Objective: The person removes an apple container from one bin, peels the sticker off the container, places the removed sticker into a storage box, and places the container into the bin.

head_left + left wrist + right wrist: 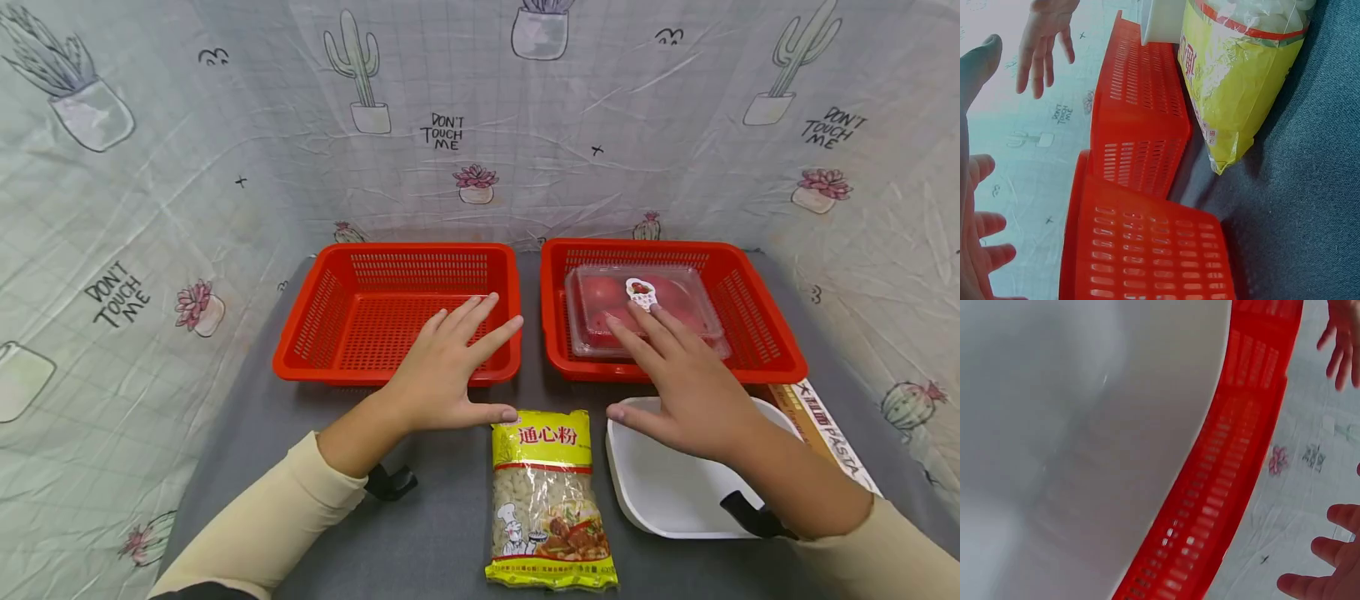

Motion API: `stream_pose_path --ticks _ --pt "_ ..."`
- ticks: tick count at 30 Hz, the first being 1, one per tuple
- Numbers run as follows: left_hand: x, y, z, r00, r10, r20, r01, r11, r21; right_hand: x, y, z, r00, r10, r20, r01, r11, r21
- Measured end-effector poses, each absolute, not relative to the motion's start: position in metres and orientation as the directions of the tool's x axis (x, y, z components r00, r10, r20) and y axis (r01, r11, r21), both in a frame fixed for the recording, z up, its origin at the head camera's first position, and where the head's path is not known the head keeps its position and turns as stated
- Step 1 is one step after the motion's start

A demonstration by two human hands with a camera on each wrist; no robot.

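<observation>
My left hand (450, 367) hovers with straight, spread fingers over the front right corner of the left red basket (300, 367), which has nothing in it. My right hand (686, 387), fingers likewise spread, is above the white tray (637, 492) and overlaps the front of the right red basket (780, 350) in the head view. Inside that basket lies a clear plastic box (600, 292) of red, tomato-like fruit with a white label. Between and below the hands, a yellow bag of macaroni (551, 500) lies flat on the grey table. Neither hand holds anything.
A long pasta package (832, 433) lies at the right, partly under the white tray. Behind the baskets hangs a pale curtain (420, 192) printed with cactus drawings, which also encloses both sides. Black straps (390, 483) sit at both wrists.
</observation>
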State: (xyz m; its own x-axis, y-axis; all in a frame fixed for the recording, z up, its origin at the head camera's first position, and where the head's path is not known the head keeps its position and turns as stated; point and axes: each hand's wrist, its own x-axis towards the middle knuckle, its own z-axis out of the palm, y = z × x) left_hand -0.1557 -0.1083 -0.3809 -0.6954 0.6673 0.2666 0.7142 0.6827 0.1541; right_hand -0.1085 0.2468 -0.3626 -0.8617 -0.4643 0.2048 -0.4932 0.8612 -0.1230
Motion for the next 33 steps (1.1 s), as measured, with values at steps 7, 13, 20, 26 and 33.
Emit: stream_pose_path --ticks 7,13,20,26,33 --pt "-0.157 -0.106 -0.383 -0.705 0.653 0.276 0.706 0.685 0.179 -0.121 0.263 -0.359 -0.898 -0.406 0.172 -0.433 0.884 -0.174" --pt "-0.160 -0.098 -0.386 -0.715 0.632 0.299 0.694 0.693 0.195 -0.133 0.280 -0.360 -0.913 -0.373 0.168 -0.402 0.893 -0.201" --pt "-0.163 -0.090 -0.392 -0.723 0.615 0.314 0.685 0.697 0.213 -0.147 0.298 -0.363 -0.934 -0.325 0.146 -0.352 0.904 -0.244" --pt "-0.165 -0.080 -0.393 -0.722 0.608 0.331 0.686 0.692 0.224 -0.158 0.311 -0.366 -0.953 -0.282 0.109 -0.302 0.908 -0.291" --pt "-0.172 -0.067 -0.395 -0.725 0.599 0.339 0.683 0.688 0.246 -0.168 0.324 -0.366 -0.963 -0.257 0.085 -0.270 0.898 -0.348"
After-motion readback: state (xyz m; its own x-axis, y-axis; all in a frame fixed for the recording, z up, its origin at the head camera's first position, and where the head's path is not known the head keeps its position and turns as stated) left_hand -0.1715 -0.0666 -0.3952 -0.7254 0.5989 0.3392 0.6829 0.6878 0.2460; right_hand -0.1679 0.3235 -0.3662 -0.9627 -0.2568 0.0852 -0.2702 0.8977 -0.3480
